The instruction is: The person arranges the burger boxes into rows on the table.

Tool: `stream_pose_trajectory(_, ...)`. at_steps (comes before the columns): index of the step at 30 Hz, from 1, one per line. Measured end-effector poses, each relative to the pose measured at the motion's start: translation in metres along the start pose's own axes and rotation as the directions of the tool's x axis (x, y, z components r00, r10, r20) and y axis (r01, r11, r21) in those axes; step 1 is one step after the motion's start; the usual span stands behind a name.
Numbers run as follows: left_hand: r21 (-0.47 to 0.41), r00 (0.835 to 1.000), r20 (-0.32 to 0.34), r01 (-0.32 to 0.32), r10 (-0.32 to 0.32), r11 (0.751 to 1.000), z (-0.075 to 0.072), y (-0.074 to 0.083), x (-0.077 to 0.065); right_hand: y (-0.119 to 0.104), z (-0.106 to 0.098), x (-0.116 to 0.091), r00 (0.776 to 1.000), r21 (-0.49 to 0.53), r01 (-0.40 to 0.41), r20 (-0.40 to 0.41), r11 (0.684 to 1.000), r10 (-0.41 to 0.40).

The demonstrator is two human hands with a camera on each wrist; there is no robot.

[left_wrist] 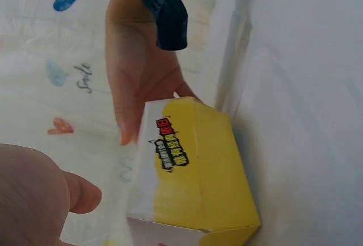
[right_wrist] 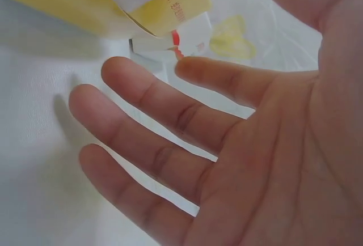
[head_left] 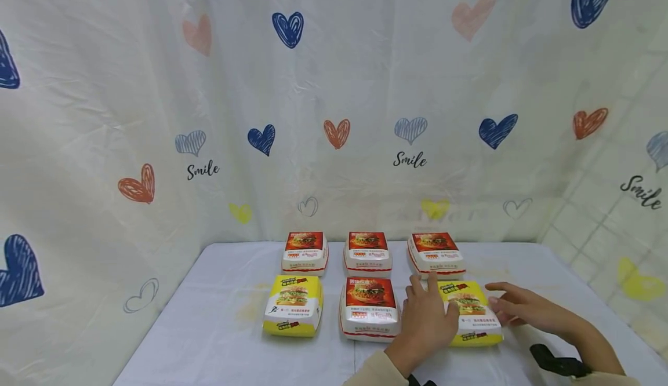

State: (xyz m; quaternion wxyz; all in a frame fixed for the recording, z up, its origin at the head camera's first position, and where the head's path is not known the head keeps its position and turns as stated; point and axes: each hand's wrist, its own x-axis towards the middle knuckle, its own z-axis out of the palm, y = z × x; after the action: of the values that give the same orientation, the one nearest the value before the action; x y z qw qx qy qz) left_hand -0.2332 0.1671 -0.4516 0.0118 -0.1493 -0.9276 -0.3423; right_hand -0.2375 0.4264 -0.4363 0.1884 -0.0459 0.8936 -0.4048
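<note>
A yellow-and-white burger box (head_left: 472, 321) stands at the front right of the table, lid closed, with a hand on either side. My left hand (head_left: 429, 316) is at its left side, fingers extended toward the back and the thumb near the lid; in the left wrist view that hand (left_wrist: 34, 195) shows a gap to the box (left_wrist: 210, 172). On the other side is my right hand (head_left: 527, 309). Seen in the right wrist view, the palm and spread fingers of this hand (right_wrist: 227, 144) hold nothing, and the fingertips are apart from the yellow box (right_wrist: 74, 2).
Left of the hands stand a red-and-white burger box (head_left: 370, 310) and another yellow box (head_left: 293, 308). Behind them is a row of red-and-white boxes (head_left: 367, 255). The white tabletop (head_left: 209, 328) meets a heart-printed curtain (head_left: 334, 183) at the back.
</note>
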Motion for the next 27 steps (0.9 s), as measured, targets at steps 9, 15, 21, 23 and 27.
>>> stream_pose_trajectory(9, 0.148, 0.941, -0.035, -0.329, 0.337, 0.933, -0.048, 0.014, -0.009, 0.0, -0.006, -0.004, 0.99, -0.013, 0.047, -0.134, 0.999, -0.048)
stream_pose_trajectory(15, -0.005, 0.927, -0.08, -0.369, 0.368, 0.929, -0.105, 0.016, -0.007, 0.002, -0.013, -0.007, 0.98, -0.043, 0.108, -0.164, 0.993, -0.114)
stream_pose_trajectory(21, -0.066, 0.894, -0.065, -0.447, 0.443, 0.892, -0.167, -0.016, -0.004, 0.006, -0.014, -0.008, 0.965, -0.079, 0.139, -0.214, 0.987, -0.152)
stream_pose_trajectory(23, -0.089, 0.887, -0.054, -0.461, 0.458, 0.883, -0.185, -0.034, -0.004, 0.005, -0.013, -0.01, 0.957, -0.085, 0.141, -0.243, 0.986, -0.158)
stream_pose_trajectory(27, -0.053, 0.903, -0.077, -0.428, 0.423, 0.902, -0.213, -0.077, -0.002, 0.006, -0.014, -0.015, 0.934, -0.102, 0.125, -0.323, 0.987, -0.151)
